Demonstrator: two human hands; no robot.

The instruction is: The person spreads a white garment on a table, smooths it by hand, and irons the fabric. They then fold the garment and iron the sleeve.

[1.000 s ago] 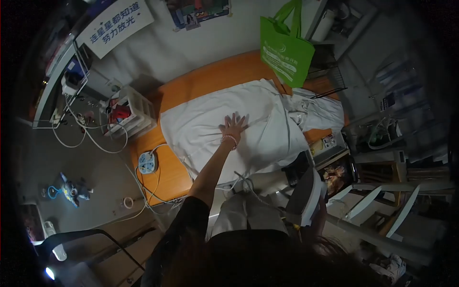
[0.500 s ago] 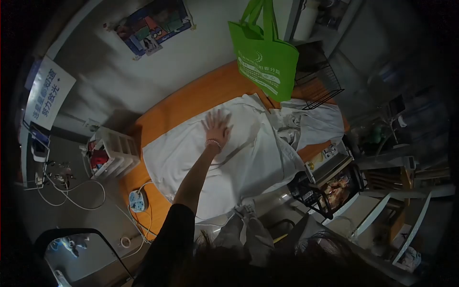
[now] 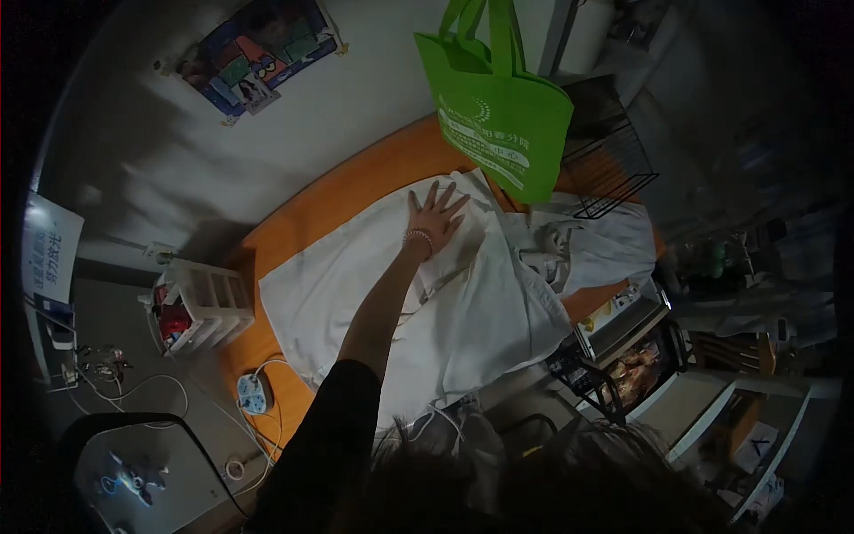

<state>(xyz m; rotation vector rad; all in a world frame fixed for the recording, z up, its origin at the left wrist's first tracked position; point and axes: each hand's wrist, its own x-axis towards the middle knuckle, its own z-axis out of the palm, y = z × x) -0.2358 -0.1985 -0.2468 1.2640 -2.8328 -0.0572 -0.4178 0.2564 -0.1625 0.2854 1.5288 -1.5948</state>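
Observation:
My left hand (image 3: pixel 433 220) lies palm down on a large white cloth garment (image 3: pixel 356 285), fingers spread, near its far edge. A beaded bracelet (image 3: pixel 418 235) circles that wrist. The garment covers much of the orange tabletop (image 3: pixel 294 218) and hangs over the near edge. Its right part (image 3: pixel 605 245) is bunched and creased. My right hand is out of view.
A green tote bag (image 3: pixel 503 111) hangs over the back of the table beside a black wire basket (image 3: pixel 614 169). White plastic drawers (image 3: pixel 218 298) and a power strip (image 3: pixel 254 393) with cables are at the left. An open drawer (image 3: pixel 623 320) juts out at the right.
My left hand has slid across the cloth, away from me and to the right, staying flat with fingers spread. The camera view has shifted slightly.

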